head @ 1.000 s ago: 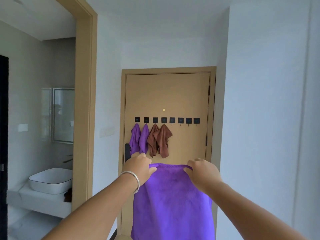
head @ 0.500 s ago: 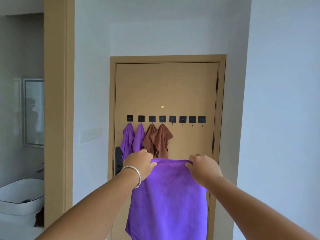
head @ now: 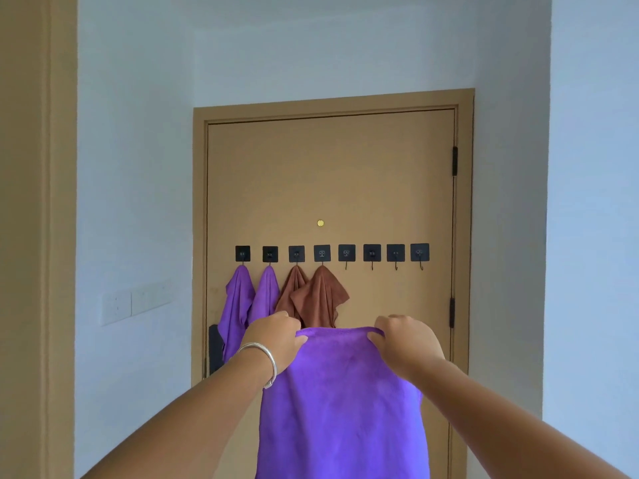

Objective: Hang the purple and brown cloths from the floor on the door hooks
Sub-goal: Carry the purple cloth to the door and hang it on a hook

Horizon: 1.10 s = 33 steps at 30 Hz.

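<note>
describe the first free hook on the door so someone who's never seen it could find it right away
Start at the tan door and find the row of eight black square hooks below the small brass peephole. Counting from the left, the first four carry cloths, two purple and two brown. The first free hook is the fifth, just right of the wider brown cloth, its bare metal hook showing.

Purple and brown on a tan door

We see a plain purple cloth (head: 342, 402) held up, two purple cloths (head: 238, 299) and two brown cloths (head: 321, 292) hanging, black square hooks (head: 372, 252), a tan door (head: 328, 181), pale walls (head: 138, 167), a silver bracelet (head: 268, 357).
</note>
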Available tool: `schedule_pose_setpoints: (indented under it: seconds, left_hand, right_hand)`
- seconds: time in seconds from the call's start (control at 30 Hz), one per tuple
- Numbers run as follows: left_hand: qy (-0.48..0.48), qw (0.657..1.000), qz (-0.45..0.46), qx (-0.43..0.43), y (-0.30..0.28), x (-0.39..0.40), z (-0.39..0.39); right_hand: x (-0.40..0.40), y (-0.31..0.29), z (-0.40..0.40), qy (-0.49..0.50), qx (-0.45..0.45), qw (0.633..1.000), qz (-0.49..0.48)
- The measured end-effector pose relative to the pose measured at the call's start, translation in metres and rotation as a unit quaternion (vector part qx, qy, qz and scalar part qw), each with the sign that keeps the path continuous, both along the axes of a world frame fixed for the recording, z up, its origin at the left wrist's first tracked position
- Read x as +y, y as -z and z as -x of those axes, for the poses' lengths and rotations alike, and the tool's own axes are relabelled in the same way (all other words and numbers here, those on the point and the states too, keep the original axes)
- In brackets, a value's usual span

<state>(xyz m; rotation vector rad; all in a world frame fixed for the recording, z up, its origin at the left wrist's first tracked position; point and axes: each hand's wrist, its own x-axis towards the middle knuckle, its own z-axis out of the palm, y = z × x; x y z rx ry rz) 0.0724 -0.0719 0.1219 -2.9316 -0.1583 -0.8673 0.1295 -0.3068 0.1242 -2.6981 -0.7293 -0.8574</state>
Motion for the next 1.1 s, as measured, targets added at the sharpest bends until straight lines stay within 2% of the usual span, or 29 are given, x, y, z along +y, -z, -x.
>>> schedule_pose_setpoints:
  seconds: [0.4, 0.63, 0.83, 1.0, 1.1]
  left_hand:
    - [0.018, 0.998, -0.056, -0.031, -0.013, 0.021, -0.17]
    - [0.066, 0.993, -0.072, -0.064, -0.02, 0.037, -0.253]
    - [0.144, 0.987, -0.073, -0.026, -0.022, 0.072, -0.34]
    - [0.173, 0.981, -0.084, -0.007, -0.031, 0.102, -0.406]
    - [0.17, 0.983, -0.073, -0.01, -0.035, 0.115, -0.44]
  right_hand:
    - [0.015, -0.02, -0.169, -0.005, -0.046, 0.999, 0.015]
    - [0.039, -0.019, -0.262, -0.013, -0.058, 0.998, 0.028]
    - [0.068, -0.028, -0.343, -0.012, -0.062, 0.998, 0.014]
    - [0.094, -0.047, -0.398, -0.019, -0.114, 0.989, 0.091]
    - [0.107, -0.05, -0.43, -0.01, -0.135, 0.986, 0.1]
